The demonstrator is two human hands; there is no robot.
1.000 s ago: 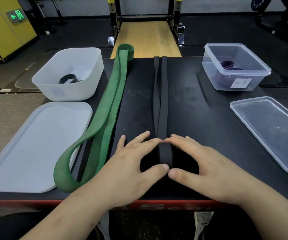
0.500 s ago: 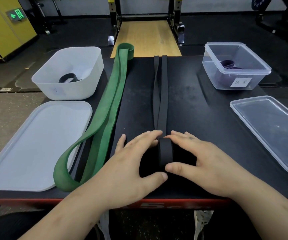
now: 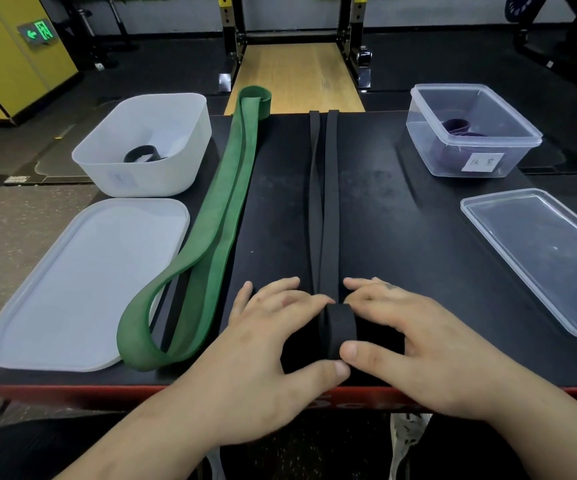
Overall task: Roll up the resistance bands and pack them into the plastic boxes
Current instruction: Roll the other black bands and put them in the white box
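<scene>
Black band (image 3: 332, 202) lies flat down the middle of the table (image 3: 401, 220), doubled, with two strands running away from the person to the far edge. Its near end is wound into a small roll (image 3: 340, 329) close to the near table edge. Left hand (image 3: 273, 344) and right hand (image 3: 418, 341) both grip that roll, one from each side: thumbs on the near face, fingers curled over the top and far side, fingertips nearly meeting above it. Neither hand is spread wide.

Handling, as a judgement: the band looks like thin flat rubber, so light, floppy, probably grippy rather than slick, and not fragile. It is likely springy, so the roll would loosen if released. Best hold is at the roll's two side edges with thumbs pressing behind and the strands kept aligned. Most of the length is unrolled, so this band is at an early stage.

Green band (image 3: 224, 209) is wider and lies unrolled just left of the black one. Its near loop overlaps the edge of the white lid (image 3: 82, 282).

Containers:
- White box (image 3: 155, 178), far left, is open and holds one rolled dark band (image 3: 141, 154).
- Clear box (image 3: 432, 157), far right, is open and holds purple bands (image 3: 457, 128), count unclear. Paper label (image 3: 482, 162) on the front is unreadable.
- Clear lid (image 3: 543, 251) lies flat on the right side of the table.
- Both lids are off.
</scene>
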